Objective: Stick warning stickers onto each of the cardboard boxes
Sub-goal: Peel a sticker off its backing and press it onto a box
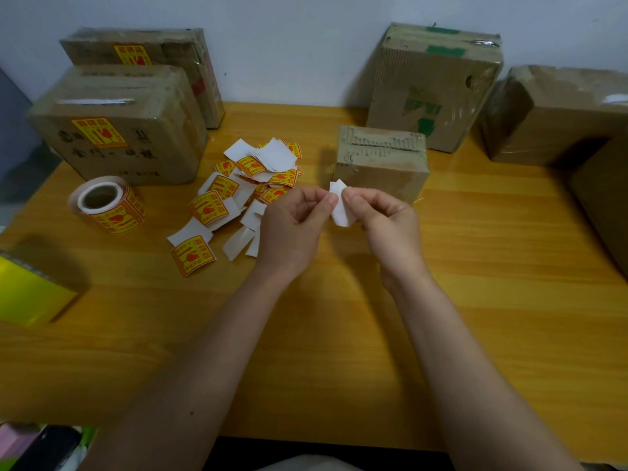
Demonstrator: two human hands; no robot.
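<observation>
Above the bench:
Left hand: fingers pinch sticker for peeling.
Right hand: fingers pinch its backing.
Small box: close, probably next.

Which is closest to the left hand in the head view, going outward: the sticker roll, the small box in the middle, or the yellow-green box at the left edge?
From the left hand:
1. Small cardboard box, just up and right.
2. Sticker roll, off to the left.
3. Yellow-green box, far left table edge.

Left hand and right hand pinch a white sticker slip above the wooden table
</observation>
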